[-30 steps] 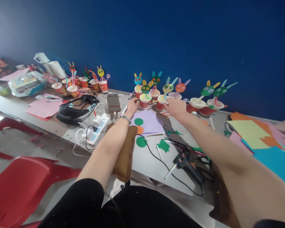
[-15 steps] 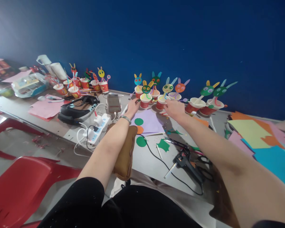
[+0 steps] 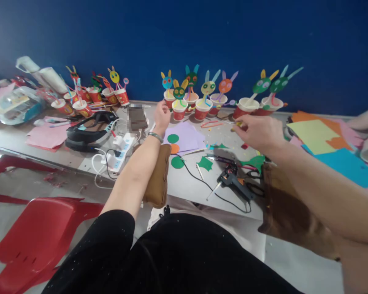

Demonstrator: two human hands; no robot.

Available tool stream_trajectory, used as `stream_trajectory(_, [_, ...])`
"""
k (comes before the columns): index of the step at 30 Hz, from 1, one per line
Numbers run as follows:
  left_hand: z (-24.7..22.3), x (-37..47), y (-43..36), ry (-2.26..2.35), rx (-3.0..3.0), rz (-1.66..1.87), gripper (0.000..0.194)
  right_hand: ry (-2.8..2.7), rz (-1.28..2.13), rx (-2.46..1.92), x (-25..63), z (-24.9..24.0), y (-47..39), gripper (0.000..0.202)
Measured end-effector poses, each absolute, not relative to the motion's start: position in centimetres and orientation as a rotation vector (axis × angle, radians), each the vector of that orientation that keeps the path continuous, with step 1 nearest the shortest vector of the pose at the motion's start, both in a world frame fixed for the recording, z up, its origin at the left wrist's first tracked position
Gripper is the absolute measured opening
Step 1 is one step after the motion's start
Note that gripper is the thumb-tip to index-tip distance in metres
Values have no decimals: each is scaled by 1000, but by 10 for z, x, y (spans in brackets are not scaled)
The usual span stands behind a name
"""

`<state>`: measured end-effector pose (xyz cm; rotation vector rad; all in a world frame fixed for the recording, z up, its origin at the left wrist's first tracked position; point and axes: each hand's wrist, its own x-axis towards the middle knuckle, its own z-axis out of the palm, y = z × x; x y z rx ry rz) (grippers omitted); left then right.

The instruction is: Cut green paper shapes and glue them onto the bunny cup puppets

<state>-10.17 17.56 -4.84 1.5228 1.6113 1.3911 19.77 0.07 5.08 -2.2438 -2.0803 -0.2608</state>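
Several red-and-white paper cups stand along the wall, each with a paper rabbit figure in it. My left hand (image 3: 162, 116) is beside the leftmost cup of the middle group (image 3: 169, 100), its fingers curled in. Whether it touches that cup or holds a small part is hidden. A green-headed rabbit cup (image 3: 180, 111) stands just right of it. My right hand (image 3: 257, 130) is low over the table, in front of another rabbit cup (image 3: 244, 112). Its fingers are pinched, with something tiny and yellowish at the tips that I cannot make out.
Lilac paper (image 3: 186, 136), green paper circles and scraps lie before me. A hot glue gun (image 3: 236, 183), scissors (image 3: 254, 185) and a brown pouch (image 3: 159, 179) are nearer. Left are a power strip (image 3: 122, 153) and a black headset (image 3: 90, 132); right, coloured paper (image 3: 340, 161) and another person's arm (image 3: 364, 121).
My right hand has left the yellow-headed rabbit's cup and moved right and lower over the table. My left hand has drawn off the green-headed rabbit's cup towards the leftmost one. The camera view has shifted.
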Motion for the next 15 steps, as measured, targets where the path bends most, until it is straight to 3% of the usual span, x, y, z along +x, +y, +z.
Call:
stream_trajectory(3, [-41,-102,185,1427,1618,1666,25,-2067,-265,-2283,216,49,-37,39])
stream_trajectory(6, [-31,-92,182,1216,1798,1691,20,-2193,-109,-2345,227,40,-76,32])
stream_trajectory(11, [-9,-71,143,1030,2173,1467,20,-2481,228,-2365,226,16,-131,29])
stream_trajectory(15, [8,-70,95,1024,1973,1159,15,-2500,293,-2328,220,-5,-156,32])
